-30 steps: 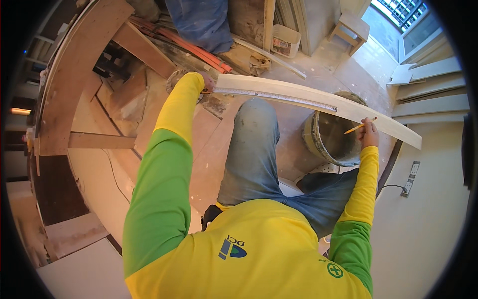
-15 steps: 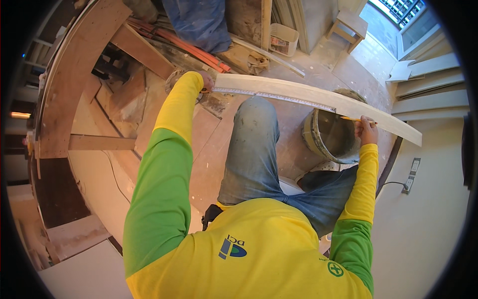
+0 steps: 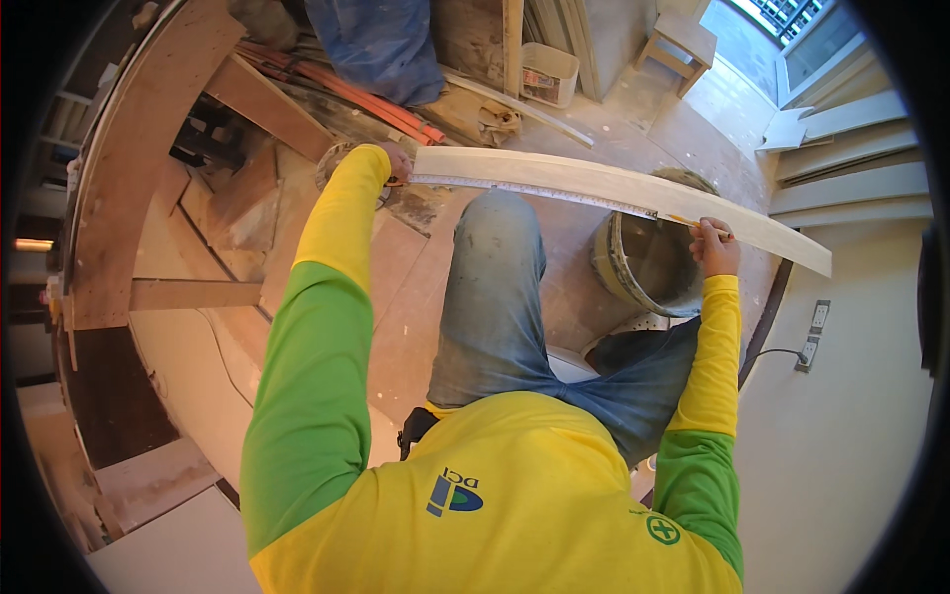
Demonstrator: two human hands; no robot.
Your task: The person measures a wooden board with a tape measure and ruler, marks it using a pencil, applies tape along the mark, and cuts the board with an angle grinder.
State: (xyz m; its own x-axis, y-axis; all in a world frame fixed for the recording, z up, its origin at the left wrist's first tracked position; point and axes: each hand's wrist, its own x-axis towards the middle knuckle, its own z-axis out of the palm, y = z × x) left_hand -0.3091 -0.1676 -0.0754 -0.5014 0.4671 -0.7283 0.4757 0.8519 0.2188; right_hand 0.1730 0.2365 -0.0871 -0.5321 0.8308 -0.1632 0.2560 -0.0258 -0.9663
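A long pale wooden plank (image 3: 594, 180) lies across in front of me, over my raised knee. Along its near edge runs the white blade of a tape measure (image 3: 554, 196), stretched from my left hand to near my right. My left hand (image 3: 398, 163) is closed at the plank's left end, around the tape's case, which is mostly hidden. In my right hand (image 3: 714, 247) is a yellow pencil (image 3: 683, 220), pinched between the fingers. Its tip is at the plank's near edge, just right of the tape's end.
Below the plank stands a dirty bucket (image 3: 606, 259). Wooden framing (image 3: 148, 168) curves along the left. Orange pipes (image 3: 356, 96) and a blue sheet (image 3: 381, 49) lie at the back, near a white tub (image 3: 549, 74) and a stool (image 3: 683, 45). More boards (image 3: 851, 193) lean at right by a wall outlet (image 3: 813, 337).
My right hand has brought the pencil tip up and left, to the plank's edge by the tape's end. The whole view has shifted slightly. My left hand keeps its place at the plank's end.
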